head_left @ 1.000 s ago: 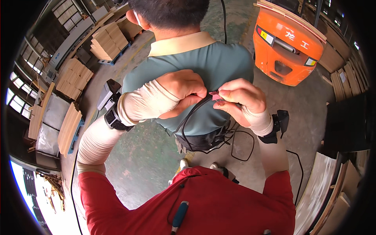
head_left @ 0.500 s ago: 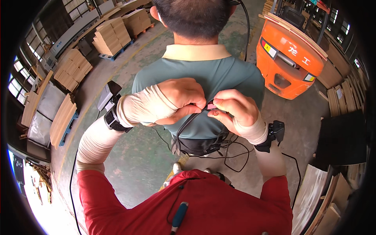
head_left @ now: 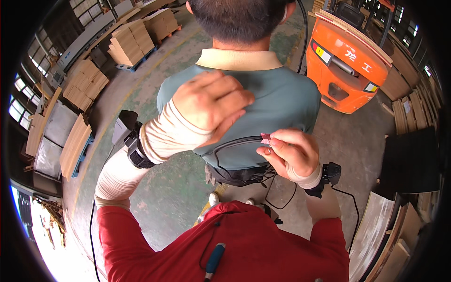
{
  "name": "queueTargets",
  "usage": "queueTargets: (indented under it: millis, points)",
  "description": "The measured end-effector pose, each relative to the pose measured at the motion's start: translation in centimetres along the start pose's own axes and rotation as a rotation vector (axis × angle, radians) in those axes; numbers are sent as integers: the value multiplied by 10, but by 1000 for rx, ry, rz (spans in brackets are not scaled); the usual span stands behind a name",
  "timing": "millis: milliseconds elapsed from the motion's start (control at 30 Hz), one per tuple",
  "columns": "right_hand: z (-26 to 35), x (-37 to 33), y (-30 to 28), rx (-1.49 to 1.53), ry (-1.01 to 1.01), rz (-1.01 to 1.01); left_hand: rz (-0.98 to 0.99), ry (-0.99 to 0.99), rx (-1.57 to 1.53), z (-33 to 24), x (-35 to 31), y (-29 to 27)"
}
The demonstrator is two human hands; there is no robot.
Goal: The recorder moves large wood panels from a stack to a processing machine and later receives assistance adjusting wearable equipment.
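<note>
A person in a grey-green polo shirt (head_left: 286,101) with a cream collar stands right in front of me, back turned. My left hand (head_left: 213,101) lies flat on the person's upper back, fingers together, holding nothing. My right hand (head_left: 289,152) pinches a small pink clip (head_left: 266,138) at the end of a black cable (head_left: 230,143) that loops across the person's lower back. The cable runs down to a black pouch (head_left: 239,176) at the person's waist. Both my wrists carry black strapped devices.
An orange forklift (head_left: 350,70) stands on the concrete floor to the right of the person. Stacks of wooden boards on pallets (head_left: 131,44) sit at the far left, and more boards (head_left: 413,108) line the right side. Loose black cables hang near my right wrist.
I have moved closer to the person. My left hand lifted off the cable and now rests higher on the back. My right hand keeps its pinch on the pink clip.
</note>
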State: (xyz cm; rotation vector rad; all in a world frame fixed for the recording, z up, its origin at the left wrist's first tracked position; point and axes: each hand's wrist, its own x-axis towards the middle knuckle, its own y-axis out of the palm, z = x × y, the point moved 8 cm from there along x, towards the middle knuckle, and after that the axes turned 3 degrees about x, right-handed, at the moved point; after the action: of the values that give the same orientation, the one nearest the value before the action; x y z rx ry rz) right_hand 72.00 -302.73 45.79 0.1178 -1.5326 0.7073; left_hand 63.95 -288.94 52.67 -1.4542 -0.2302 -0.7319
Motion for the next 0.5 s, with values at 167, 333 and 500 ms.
queueTargets:
  millis: [167, 333, 500]
  points:
    - [-11, 3, -6, -33, 87, 66, -90, -206, 266, 27, 8, -3]
    - [-18, 8, -9, -41, 120, -40, -102, -262, 402, 44, 16, 6]
    - [-35, 9, -8, -37, 166, -90, -141, -196, 434, 61, 36, 5]
